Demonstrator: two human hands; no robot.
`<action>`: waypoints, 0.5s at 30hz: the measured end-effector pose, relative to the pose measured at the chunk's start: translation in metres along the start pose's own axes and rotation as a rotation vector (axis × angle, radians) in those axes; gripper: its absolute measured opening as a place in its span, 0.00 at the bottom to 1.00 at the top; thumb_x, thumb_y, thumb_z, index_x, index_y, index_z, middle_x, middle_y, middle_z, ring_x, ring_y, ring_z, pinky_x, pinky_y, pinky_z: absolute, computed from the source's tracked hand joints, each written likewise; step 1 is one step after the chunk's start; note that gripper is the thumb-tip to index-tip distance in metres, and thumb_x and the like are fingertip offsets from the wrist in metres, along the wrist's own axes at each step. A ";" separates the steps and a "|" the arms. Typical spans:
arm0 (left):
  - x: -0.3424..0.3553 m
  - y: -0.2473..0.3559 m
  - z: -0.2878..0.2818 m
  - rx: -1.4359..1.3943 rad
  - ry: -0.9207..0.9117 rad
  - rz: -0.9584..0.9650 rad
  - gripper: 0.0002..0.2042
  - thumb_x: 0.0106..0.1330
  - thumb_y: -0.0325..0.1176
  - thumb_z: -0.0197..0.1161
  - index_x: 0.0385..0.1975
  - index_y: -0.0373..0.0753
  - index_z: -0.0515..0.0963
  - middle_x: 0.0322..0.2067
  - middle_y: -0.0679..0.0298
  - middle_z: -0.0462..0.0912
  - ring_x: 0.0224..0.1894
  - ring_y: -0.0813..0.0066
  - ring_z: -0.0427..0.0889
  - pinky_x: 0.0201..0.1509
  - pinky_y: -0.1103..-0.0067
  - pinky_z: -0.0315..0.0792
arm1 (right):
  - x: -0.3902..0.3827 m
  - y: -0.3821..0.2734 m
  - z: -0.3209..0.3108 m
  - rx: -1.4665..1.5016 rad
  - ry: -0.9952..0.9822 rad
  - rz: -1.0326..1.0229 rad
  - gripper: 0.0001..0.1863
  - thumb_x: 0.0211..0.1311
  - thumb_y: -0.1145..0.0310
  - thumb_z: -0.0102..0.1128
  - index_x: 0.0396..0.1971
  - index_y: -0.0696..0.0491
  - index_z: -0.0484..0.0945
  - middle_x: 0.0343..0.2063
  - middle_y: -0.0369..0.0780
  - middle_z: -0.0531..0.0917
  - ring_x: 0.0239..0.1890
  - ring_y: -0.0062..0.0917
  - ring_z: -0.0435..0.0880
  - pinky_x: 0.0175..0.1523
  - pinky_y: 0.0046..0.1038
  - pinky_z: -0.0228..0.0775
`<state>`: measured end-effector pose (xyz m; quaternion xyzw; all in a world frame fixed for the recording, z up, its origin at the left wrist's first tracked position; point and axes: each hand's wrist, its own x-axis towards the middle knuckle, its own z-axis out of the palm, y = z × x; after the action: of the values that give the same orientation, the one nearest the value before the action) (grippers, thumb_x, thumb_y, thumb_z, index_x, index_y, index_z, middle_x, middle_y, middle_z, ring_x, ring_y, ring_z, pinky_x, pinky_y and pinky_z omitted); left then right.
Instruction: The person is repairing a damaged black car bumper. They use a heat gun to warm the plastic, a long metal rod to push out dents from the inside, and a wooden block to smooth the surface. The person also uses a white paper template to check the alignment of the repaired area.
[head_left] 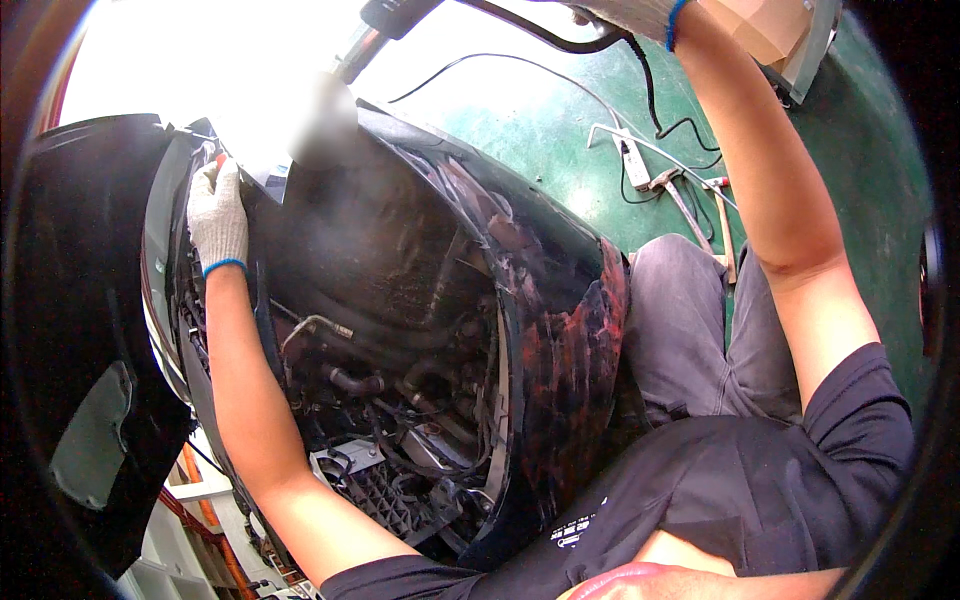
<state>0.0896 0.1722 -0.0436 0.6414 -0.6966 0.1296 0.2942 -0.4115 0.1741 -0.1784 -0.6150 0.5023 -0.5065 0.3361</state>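
My left hand (217, 215), in a white knit glove with a blue cuff, reaches to the top edge of the car's opened front corner. Its fingers are closed, and a small red piece (222, 160) shows at the fingertips; what they grip is hidden. Raised at the upper edge, my right hand (640, 14), gloved the same way, is partly cut off by the frame. It appears closed on a black tool with a cord (545, 42). Below my left arm lies the exposed bay (370, 370) with hoses, wiring and brackets.
A scraped dark body panel with red patches (570, 340) curves beside my knees. A black panel (90, 250) stands at the left. On the green floor lie a hammer (688, 210), a metal rod (660, 160) and a white power strip (632, 160). A cardboard box (765, 28) sits top right.
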 end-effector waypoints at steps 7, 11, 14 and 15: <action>0.004 -0.004 0.004 0.014 0.038 0.048 0.19 0.75 0.45 0.64 0.47 0.32 0.83 0.37 0.63 0.85 0.39 0.76 0.81 0.47 0.76 0.74 | 0.004 -0.002 0.007 -0.175 0.116 0.051 0.37 0.54 0.41 0.75 0.52 0.59 0.84 0.32 0.39 0.88 0.32 0.23 0.85 0.39 0.26 0.78; -0.002 -0.003 -0.001 -0.036 0.000 -0.004 0.18 0.74 0.44 0.64 0.48 0.32 0.83 0.37 0.62 0.85 0.40 0.76 0.81 0.48 0.76 0.74 | -0.014 -0.009 0.011 0.131 0.011 -0.084 0.36 0.57 0.43 0.75 0.53 0.59 0.84 0.34 0.39 0.88 0.34 0.24 0.86 0.41 0.27 0.78; 0.003 0.006 0.009 -0.074 -0.018 -0.001 0.18 0.74 0.44 0.64 0.48 0.32 0.83 0.38 0.62 0.85 0.40 0.76 0.80 0.48 0.76 0.74 | 0.016 0.029 0.014 -0.136 0.233 -0.212 0.36 0.57 0.45 0.74 0.54 0.60 0.83 0.37 0.41 0.89 0.35 0.26 0.86 0.44 0.29 0.80; 0.004 0.003 0.009 -0.063 -0.013 0.003 0.18 0.74 0.44 0.64 0.48 0.32 0.83 0.37 0.62 0.85 0.39 0.76 0.80 0.47 0.76 0.74 | 0.015 0.025 0.014 -0.150 0.224 -0.189 0.36 0.57 0.44 0.74 0.55 0.60 0.83 0.37 0.42 0.89 0.35 0.27 0.87 0.44 0.30 0.80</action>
<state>0.0847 0.1643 -0.0477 0.6318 -0.7030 0.1040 0.3095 -0.4055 0.1519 -0.2012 -0.6224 0.5130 -0.5625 0.1819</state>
